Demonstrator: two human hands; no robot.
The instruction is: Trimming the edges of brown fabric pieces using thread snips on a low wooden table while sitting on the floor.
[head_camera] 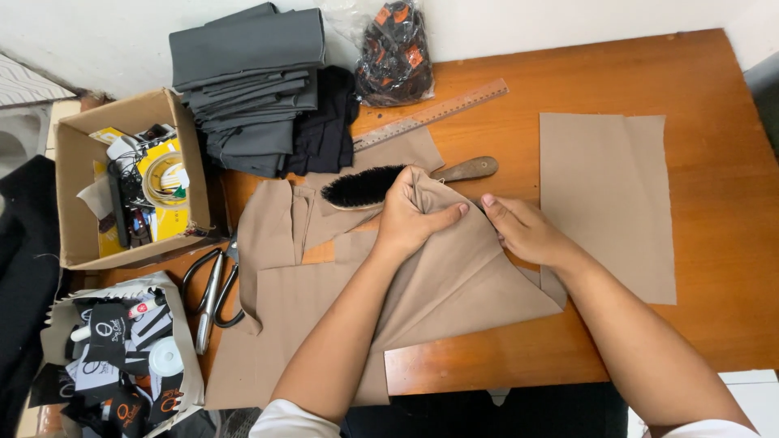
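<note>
Seen from above: a glossy orange-brown wooden table [714, 243] pushed against a pale plastered wall [552, 20]; a strip of light floor showing under the near edge at lower right.

Near the middle, a piece of tan fabric [454, 284] lifted into a peak; left hand [410, 215] closed on that peak, thumb and fingers pinching a fold of the cloth; right hand [523, 231] just beside it, lying flat with fingers together on the same piece, index tip at the fold. More cut tan pieces [276, 243] spread flat beneath and to the left, running over the near edge of the table.

Just behind the left hand, a black-bristled brush with a wooden handle [381, 185], partly under the cloth; beyond it a long wooden ruler [434, 113] lying at a slant. To the right, 1 separate tan rectangle [604, 203] flat on the bare wood, apart from the hands.

At the back left, a stack of folded grey cloth [247, 81] with black fabric [329, 122] beside it; a clear plastic bag of black-and-orange items [398, 53] against the wall.

At the left edge, an open cardboard box [81, 211] holding tape rolls and small clutter; large tailor's scissors [213, 292] below it; a second box of black labels [122, 357] at lower left.
</note>
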